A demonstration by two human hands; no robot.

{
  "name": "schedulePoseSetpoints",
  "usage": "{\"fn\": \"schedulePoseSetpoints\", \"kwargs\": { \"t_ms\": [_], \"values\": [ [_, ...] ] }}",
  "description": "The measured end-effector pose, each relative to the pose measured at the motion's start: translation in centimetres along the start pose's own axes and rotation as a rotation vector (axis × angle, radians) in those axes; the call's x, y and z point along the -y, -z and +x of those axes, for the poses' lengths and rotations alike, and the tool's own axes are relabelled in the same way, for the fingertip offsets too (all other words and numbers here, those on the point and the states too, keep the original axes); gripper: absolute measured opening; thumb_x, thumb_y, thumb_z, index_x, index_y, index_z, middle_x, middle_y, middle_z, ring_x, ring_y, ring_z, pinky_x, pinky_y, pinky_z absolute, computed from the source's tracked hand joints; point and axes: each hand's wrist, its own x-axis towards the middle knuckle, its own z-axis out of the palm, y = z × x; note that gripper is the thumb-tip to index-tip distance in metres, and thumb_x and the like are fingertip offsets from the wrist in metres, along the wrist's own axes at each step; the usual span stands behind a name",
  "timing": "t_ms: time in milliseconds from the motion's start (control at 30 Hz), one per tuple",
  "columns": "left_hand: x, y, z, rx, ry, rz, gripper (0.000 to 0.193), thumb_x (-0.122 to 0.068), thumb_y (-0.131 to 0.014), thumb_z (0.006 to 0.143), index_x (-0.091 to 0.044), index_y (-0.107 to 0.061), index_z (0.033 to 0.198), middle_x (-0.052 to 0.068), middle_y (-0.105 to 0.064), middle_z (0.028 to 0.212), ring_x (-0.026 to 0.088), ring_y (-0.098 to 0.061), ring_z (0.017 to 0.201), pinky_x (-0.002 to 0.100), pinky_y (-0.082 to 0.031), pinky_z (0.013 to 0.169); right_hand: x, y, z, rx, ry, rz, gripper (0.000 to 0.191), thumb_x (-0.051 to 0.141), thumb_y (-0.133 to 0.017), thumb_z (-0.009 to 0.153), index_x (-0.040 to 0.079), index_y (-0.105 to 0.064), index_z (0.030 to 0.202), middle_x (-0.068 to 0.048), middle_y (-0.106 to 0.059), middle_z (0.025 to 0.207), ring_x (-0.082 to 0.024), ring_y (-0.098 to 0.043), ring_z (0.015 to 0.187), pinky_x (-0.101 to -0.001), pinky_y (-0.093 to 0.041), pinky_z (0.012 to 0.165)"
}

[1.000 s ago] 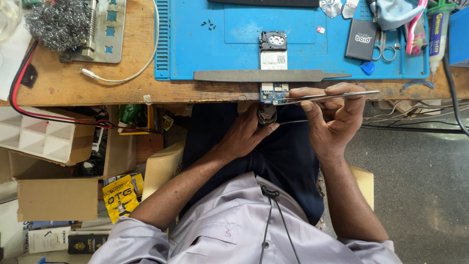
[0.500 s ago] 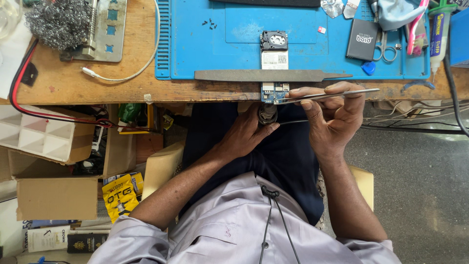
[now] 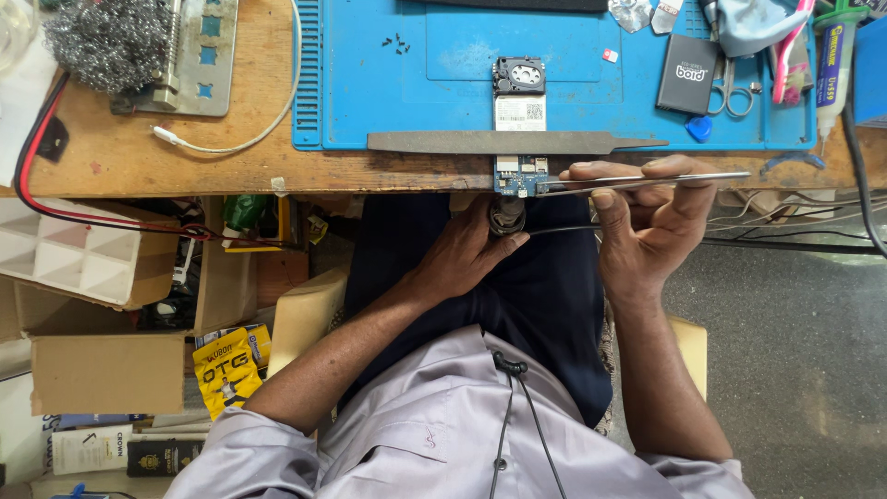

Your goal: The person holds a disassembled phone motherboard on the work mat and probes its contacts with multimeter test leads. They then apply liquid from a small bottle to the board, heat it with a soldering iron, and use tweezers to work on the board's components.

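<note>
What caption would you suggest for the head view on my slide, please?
Left hand and right hand with tweezers work a small circuit board at the bench edge.

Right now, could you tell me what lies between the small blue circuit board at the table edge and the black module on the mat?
In the head view, a long grey metal file lies across between the small blue circuit board and the black module.

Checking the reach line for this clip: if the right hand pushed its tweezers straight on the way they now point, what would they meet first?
The right hand points its tweezers leftward; their tip sits at the small blue circuit board on the wooden bench edge. The board would likely come first, though depth is unclear.
</note>
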Motion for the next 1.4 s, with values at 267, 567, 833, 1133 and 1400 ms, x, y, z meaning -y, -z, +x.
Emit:
{"fn": "schedulePoseSetpoints", "kwargs": {
  "t_ms": [267, 567, 833, 1133, 1400],
  "values": [
    [-0.05, -0.05, -0.14, -0.014, -0.007, 0.015, 0.062, -0.040, -0.064, 0.103, 0.001, -0.041, 0.143, 0.023, -0.064, 0.127, 0.039, -0.068, 0.116, 0.048, -0.057, 0.094, 0.00, -0.04, -0.45, 0.012, -0.022, -0.055, 0.035, 0.002, -0.069, 0.115, 0.009, -0.038, 0.129, -0.026, -0.074, 0.117, -0.030, -0.077, 0.109, -0.0365, -0.065, 0.099],
    [-0.31, 0.12, -0.07, -0.008, -0.006, -0.007, 0.063, -0.040, -0.063, 0.104, 0.001, -0.039, 0.144, 0.023, -0.064, 0.126, 0.040, -0.069, 0.113, 0.048, -0.058, 0.092, -0.10, -0.35, -0.41, 0.007, -0.011, -0.065, 0.034, -0.001, -0.069, 0.113, 0.009, -0.039, 0.128, -0.022, -0.073, 0.115, -0.029, -0.076, 0.111, -0.0371, -0.065, 0.100],
    [-0.34, 0.08, 0.00, 0.000, -0.014, 0.002, 0.060, -0.038, -0.064, 0.104, 0.001, -0.041, 0.143, 0.022, -0.063, 0.125, 0.038, -0.069, 0.113, 0.047, -0.058, 0.091, -0.26, -0.49, -0.33, 0.001, 0.013, -0.065, 0.033, -0.002, -0.069, 0.113, 0.008, -0.041, 0.128, -0.018, -0.069, 0.113, -0.028, -0.076, 0.111, -0.0372, -0.066, 0.099],
    [0.13, -0.07, -0.10, -0.008, -0.045, -0.008, 0.060, -0.038, -0.063, 0.105, 0.000, -0.040, 0.144, 0.022, -0.062, 0.128, 0.038, -0.068, 0.117, 0.047, -0.057, 0.094, -0.28, -0.47, -0.15, 0.017, 0.014, -0.063, 0.032, 0.000, -0.068, 0.114, 0.008, -0.040, 0.128, -0.022, -0.073, 0.111, -0.029, -0.077, 0.109, -0.0371, -0.066, 0.098],
    [0.34, -0.15, -0.14, -0.010, -0.035, 0.019, 0.064, -0.041, -0.062, 0.105, 0.001, -0.037, 0.147, 0.024, -0.060, 0.132, 0.040, -0.066, 0.119, 0.049, -0.056, 0.095, -0.44, -0.36, -0.23, 0.012, 0.010, -0.065, 0.033, 0.001, -0.069, 0.114, 0.008, -0.040, 0.128, -0.023, -0.073, 0.111, -0.029, -0.077, 0.109, -0.0367, -0.066, 0.097]
  ]
}}
